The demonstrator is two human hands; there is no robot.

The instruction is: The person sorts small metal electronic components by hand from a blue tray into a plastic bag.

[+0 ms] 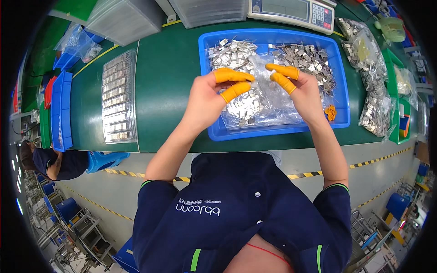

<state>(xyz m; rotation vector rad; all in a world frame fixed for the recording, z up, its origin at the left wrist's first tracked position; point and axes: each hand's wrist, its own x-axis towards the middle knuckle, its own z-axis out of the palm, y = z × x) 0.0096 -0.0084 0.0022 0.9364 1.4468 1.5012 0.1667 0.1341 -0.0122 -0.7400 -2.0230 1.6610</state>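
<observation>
My left hand (207,96) is over the left half of a blue tray (278,133), its thumb and finger closed together in orange finger cots. Whatever sits between those tips is too small to make out. My right hand (304,93), also in orange finger cots, hovers opposite with thumb and fingertip slightly apart; no part shows between them. Beneath both hands lies a clear plastic bag (272,93). Silvery small metal parts with thin leads (232,53) are heaped on the tray's left, and darker-looking ones (306,57) at its back right.
Spare orange finger cots (330,113) lie in the tray's right corner. Left of it is a clear flat case (119,98) with rows of parts. A scale (293,13) stands behind; bagged parts (377,107) lie right. Another person (59,161) sits far left.
</observation>
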